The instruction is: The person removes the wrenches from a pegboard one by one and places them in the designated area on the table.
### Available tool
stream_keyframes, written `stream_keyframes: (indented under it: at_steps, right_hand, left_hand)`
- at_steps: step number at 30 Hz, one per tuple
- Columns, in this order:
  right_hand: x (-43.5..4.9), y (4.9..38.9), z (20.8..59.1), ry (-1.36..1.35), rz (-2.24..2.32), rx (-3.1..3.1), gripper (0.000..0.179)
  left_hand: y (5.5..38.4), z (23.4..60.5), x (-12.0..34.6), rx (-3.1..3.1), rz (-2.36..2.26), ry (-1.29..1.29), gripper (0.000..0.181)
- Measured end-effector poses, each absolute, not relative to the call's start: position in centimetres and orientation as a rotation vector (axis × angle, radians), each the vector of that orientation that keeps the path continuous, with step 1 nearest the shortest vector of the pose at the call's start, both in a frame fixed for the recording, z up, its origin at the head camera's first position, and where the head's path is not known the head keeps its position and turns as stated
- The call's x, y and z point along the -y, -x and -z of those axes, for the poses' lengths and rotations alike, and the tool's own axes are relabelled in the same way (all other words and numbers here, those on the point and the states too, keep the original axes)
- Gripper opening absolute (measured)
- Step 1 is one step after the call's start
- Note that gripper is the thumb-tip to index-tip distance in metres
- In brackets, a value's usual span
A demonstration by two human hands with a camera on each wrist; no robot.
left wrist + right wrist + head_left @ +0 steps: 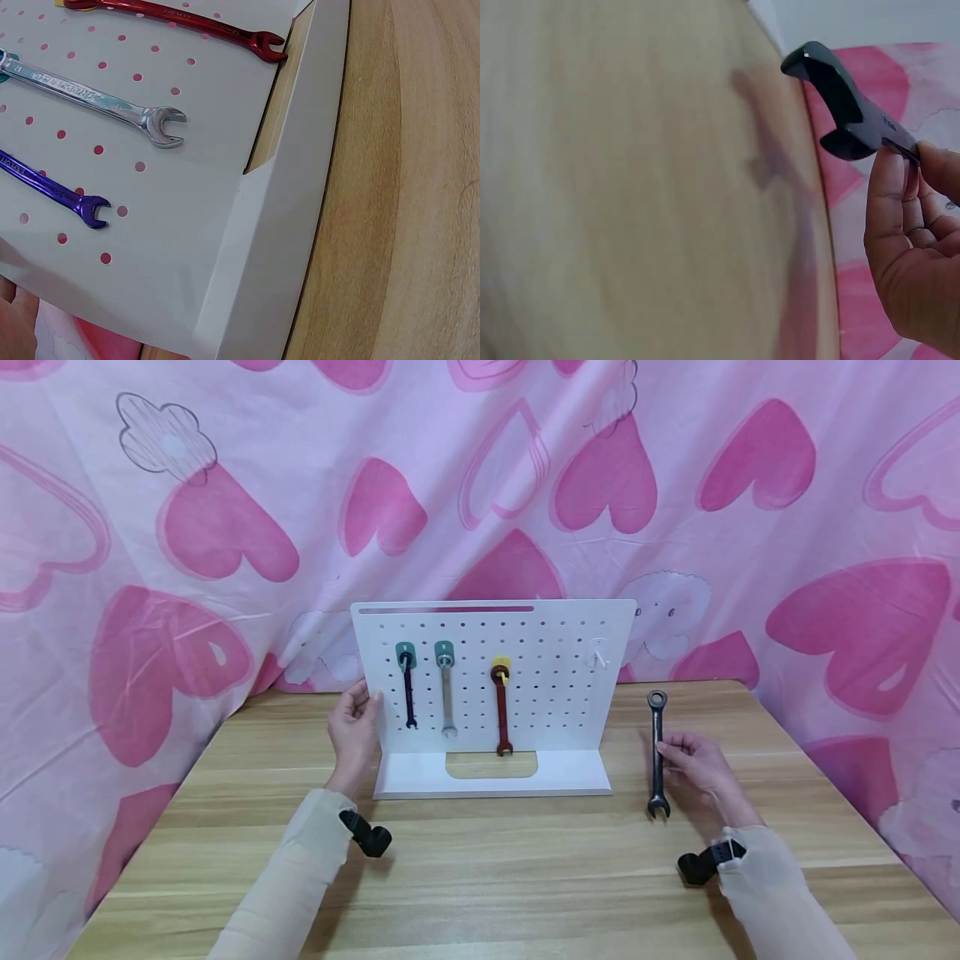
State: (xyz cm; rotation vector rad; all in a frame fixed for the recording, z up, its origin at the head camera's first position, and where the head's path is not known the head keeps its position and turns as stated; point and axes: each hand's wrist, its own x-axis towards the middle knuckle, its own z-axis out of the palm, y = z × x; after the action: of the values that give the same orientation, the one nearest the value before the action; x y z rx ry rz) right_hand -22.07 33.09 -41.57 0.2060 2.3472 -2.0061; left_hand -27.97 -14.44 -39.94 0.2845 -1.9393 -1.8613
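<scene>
My right hand (697, 764) pinches a black combination wrench (657, 756) between thumb and fingers. The wrench stands upright in the head view, ring end up, to the right of the white pegboard (555, 710). Its open jaw end (847, 112) looms large in the right wrist view, its shadow on the tabletop. My left hand (352, 731) grips the pegboard's left edge, thumb at the front. On the board's hooks hang a purple wrench (45, 184), a silver wrench (97, 97) and a red wrench (202, 22), all with their open ends down.
A bare clear hook (597, 656) sits at the board's upper right. The board's white base (412, 777) has a cut-out and rests on the wooden table (525, 877). Behind the table hangs a pink heart-patterned cloth (307, 435).
</scene>
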Motion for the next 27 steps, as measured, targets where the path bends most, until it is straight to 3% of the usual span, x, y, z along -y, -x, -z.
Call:
stream_keyframes:
  at_steps: [9, 15, 21, 27]
  right_hand:
    - [-33.7, 22.7, 42.6, -0.255, 1.902, -2.341, 0.003]
    - [-34.0, 23.0, 42.9, -0.243, 1.705, -2.447, 0.020]
    - [-34.1, 23.0, 42.8, -0.306, 1.649, -2.427, 0.019]
    - [-34.3, 23.0, 42.8, -0.335, 1.574, -2.444, 0.029]
  left_hand:
    - [28.1, 40.1, 14.5, 1.949, 1.840, -0.281, 0.030]
    - [28.1, 40.1, 14.5, 1.943, 1.850, -0.286, 0.030]
    - [28.2, 40.1, 14.5, 1.919, 1.891, -0.295, 0.029]
    - [28.2, 40.1, 14.5, 1.913, 1.895, -0.310, 0.029]
